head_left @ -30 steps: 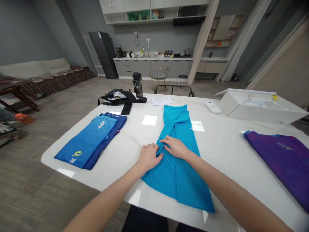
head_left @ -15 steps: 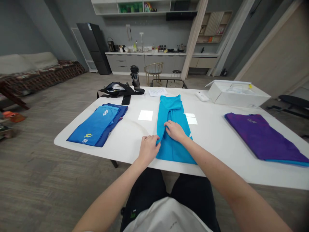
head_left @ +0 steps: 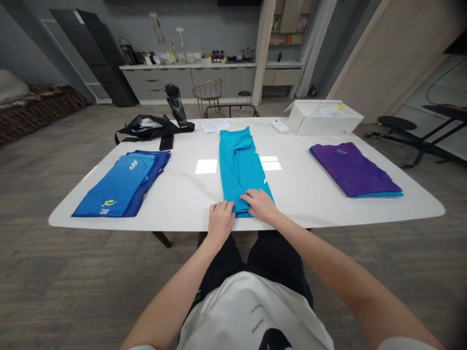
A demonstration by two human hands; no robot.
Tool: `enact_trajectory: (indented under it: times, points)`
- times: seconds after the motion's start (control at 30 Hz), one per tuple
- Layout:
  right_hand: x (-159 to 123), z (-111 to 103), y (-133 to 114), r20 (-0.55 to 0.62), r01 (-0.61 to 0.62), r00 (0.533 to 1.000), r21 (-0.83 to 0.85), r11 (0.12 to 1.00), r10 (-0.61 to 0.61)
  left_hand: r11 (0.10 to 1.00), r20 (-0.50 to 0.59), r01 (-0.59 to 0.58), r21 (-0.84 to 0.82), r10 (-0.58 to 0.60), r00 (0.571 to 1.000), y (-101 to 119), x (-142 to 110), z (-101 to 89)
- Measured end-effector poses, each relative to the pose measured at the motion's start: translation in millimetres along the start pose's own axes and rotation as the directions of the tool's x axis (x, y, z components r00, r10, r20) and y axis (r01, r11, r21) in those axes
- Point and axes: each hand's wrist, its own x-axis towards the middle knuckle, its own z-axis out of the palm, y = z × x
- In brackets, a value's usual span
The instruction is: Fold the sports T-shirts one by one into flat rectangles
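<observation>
A turquoise garment, folded into a long strip, lies down the middle of the white table. My left hand rests at the strip's near left corner, fingers curled on the cloth edge. My right hand lies on the strip's near end, fingers pressed onto the fabric. Both hands sit side by side near the table's front edge.
A stack of blue folded garments lies at the left, a purple folded shirt at the right. At the back are a black bag, a phone, a bottle, a paper sheet, a white remote and a white box.
Both hands have slid along the turquoise garment toward its near end at the table's front edge. The camera has pulled back and tilted down, showing my lap.
</observation>
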Motion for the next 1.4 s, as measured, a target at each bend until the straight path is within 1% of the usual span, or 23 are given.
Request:
enact_trajectory:
  times: [0.07,0.1,0.17,0.23,0.3,0.4,0.47,0.53,0.63,0.7,0.77,0.87,0.93,0.97,1.03,1.07,1.13,1.2,1.23,1.3,1.4]
  points:
    - [-4.0,-6.0,-2.6,-0.011,0.038,0.999,0.015,0.999,-0.038,0.997,-0.063,-0.077,-0.016,0.076,0.995,-0.1,2.8,-6.0]
    - [-5.7,-10.0,-3.5,-0.033,0.036,0.999,0.026,0.999,-0.035,0.993,-0.095,-0.116,-0.015,0.114,0.989,0.3,4.0,-9.4]
    - [-9.7,-18.5,-3.3,-0.093,0.005,0.996,0.047,0.999,-0.001,0.985,-0.145,-0.174,-0.006,0.171,0.975,1.8,5.6,-14.9]
    - [-16.5,-25.0,-0.1,-0.133,-0.022,0.991,0.063,0.998,0.030,0.980,-0.152,-0.199,0.010,0.199,0.968,3.9,5.2,-16.8]
    - [-27.1,-27.4,4.7,-0.110,-0.024,0.993,0.071,0.997,0.031,0.975,-0.098,-0.220,0.028,0.222,0.970,5.9,2.6,-14.8]
    - [-47.2,-25.3,10.8,0.031,0.018,0.999,0.093,0.995,-0.021,0.962,0.043,-0.272,0.037,0.270,0.962,7.2,-3.9,-10.2]
    - [-59.0,-24.9,12.7,0.105,0.012,0.994,0.137,0.990,-0.027,0.953,0.105,-0.303,0.017,0.299,0.948,6.4,-7.6,-10.1]
    - [-66.6,-27.5,13.0,0.134,-0.030,0.991,0.202,0.979,0.003,0.948,0.117,-0.316,-0.029,0.317,0.941,4.8,-9.4,-12.8]
    - [-69.8,-33.9,11.7,0.147,-0.106,0.987,0.282,0.953,0.066,0.963,0.119,-0.260,-0.074,0.268,0.956,2.0,-9.0,-17.4]
    - [-68.9,-36.3,10.9,0.166,-0.167,0.979,0.323,0.932,0.118,0.972,0.169,-0.223,-0.069,0.232,0.958,0.8,-8.2,-19.3]
    - [-66.1,-36.2,11.9,0.218,-0.235,0.962,0.373,0.897,0.162,0.971,0.238,-0.225,-0.077,0.237,0.942,-0.6,-6.9,-21.4]
    - [-53.2,-33.9,20.0,0.302,-0.336,0.929,0.447,0.829,0.214,0.964,0.280,-0.232,-0.129,0.260,0.924,-5.6,0.0,-25.4]
    - [-33.4,-30.7,30.6,0.317,-0.394,0.910,0.461,0.795,0.268,0.966,0.285,-0.217,-0.142,0.250,0.925,-10.9,9.6,-26.7]
    - [-19.6,-27.9,37.0,0.316,-0.421,0.900,0.454,0.785,0.299,0.973,0.294,-0.194,-0.122,0.223,0.930,-13.6,15.5,-26.1]
    - [14.2,-18.6,50.1,0.311,-0.491,0.868,0.413,0.767,0.388,0.994,0.326,-0.111,-0.022,0.112,0.939,-17.7,26.9,-22.0]
    - [32.6,-12.1,55.9,0.313,-0.534,0.843,0.385,0.753,0.438,0.998,0.343,-0.055,0.040,0.038,0.938,-18.7,31.6,-18.7]
    - [67.6,3.2,64.7,0.344,-0.621,0.781,0.329,0.712,0.522,0.989,0.374,0.054,0.136,-0.102,0.922,-18.1,37.8,-11.4]
    - [94.1,17.7,69.0,0.391,-0.661,0.740,0.277,0.697,0.547,0.976,0.405,0.120,0.181,-0.185,0.896,-15.4,39.5,-5.3]
    - [102.9,23.1,69.9,0.409,-0.666,0.731,0.253,0.701,0.546,0.971,0.415,0.140,0.193,-0.210,0.886,-13.8,38.9,-3.4]
    - [111.2,28.4,70.3,0.421,-0.669,0.720,0.210,0.713,0.552,0.962,0.422,0.173,0.212,-0.250,0.871,-11.4,36.0,-2.0]
    - [107.0,26.0,70.9,0.379,-0.672,0.722,0.184,0.717,0.579,0.940,0.429,0.243,0.240,-0.327,0.842,-9.2,28.2,-4.2]
